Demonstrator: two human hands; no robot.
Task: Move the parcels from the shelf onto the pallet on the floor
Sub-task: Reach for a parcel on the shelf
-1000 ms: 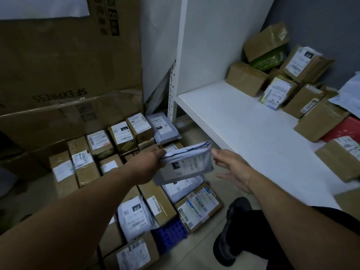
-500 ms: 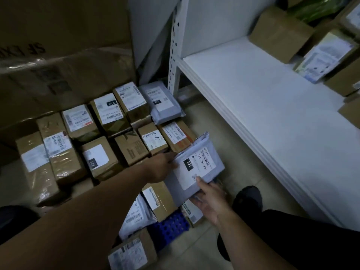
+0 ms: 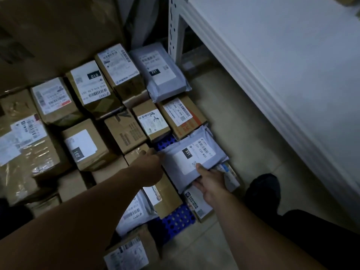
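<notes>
grey mailer (image 3: 196,152) lowered among parcels (image 3: 93,86) on blue pallet (image 3: 177,221)

A grey poly mailer (image 3: 196,151), white 231 label up, lies centre frame over the blue pallet (image 3: 176,222), beside labelled cardboard parcels (image 3: 85,145).

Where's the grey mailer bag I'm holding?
Head view: the grey mailer bag is at the right edge of the blue pallet, between the left hand and right hand, nearer than the orange-printed box.
</notes>
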